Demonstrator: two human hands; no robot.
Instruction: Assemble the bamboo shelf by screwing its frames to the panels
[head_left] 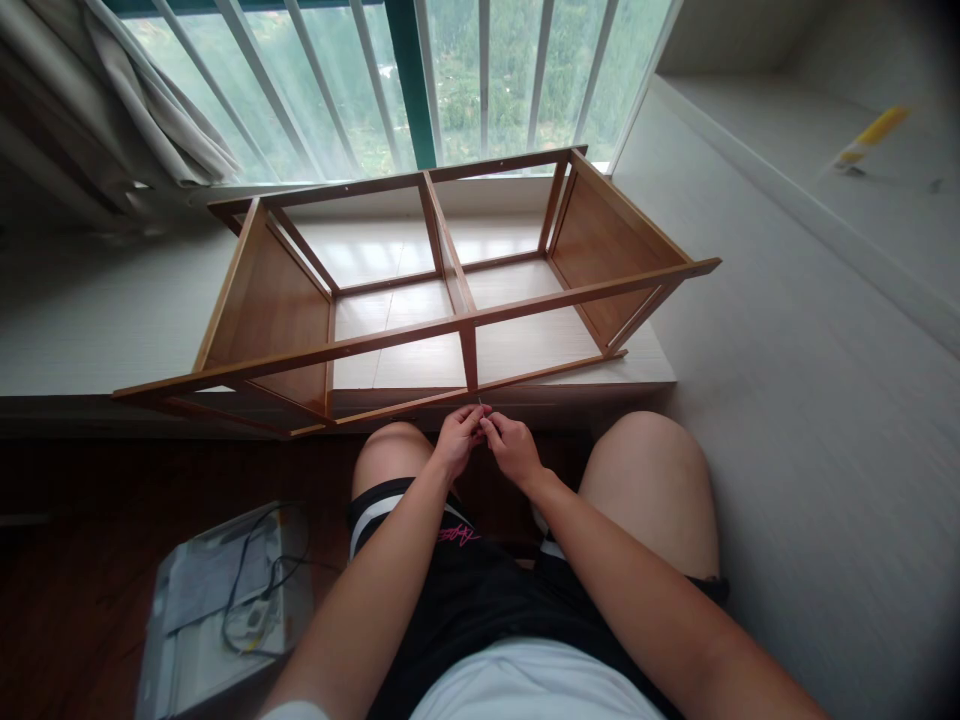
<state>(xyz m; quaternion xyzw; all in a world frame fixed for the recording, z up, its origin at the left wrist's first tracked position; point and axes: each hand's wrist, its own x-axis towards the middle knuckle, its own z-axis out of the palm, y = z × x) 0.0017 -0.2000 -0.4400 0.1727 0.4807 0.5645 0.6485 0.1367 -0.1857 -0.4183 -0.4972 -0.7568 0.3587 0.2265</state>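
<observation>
My left hand and my right hand meet between my knees, with thumbs and fingertips pinched together. A thin, pin-like piece pokes up from between the fingertips; it is too small to name for sure, and the fingers cover most of it. Just beyond my hands, a brown wooden shelf frame lies on its side along the pale ledge. It has a panel at each end and a divider in the middle. Its near lower rail is right above my fingertips; I cannot tell whether they touch it.
The pale ledge runs under a barred window. A curtain hangs at left. On the floor, a grey box carries papers and a black cable. A yellow-handled tool lies on the right-hand surface.
</observation>
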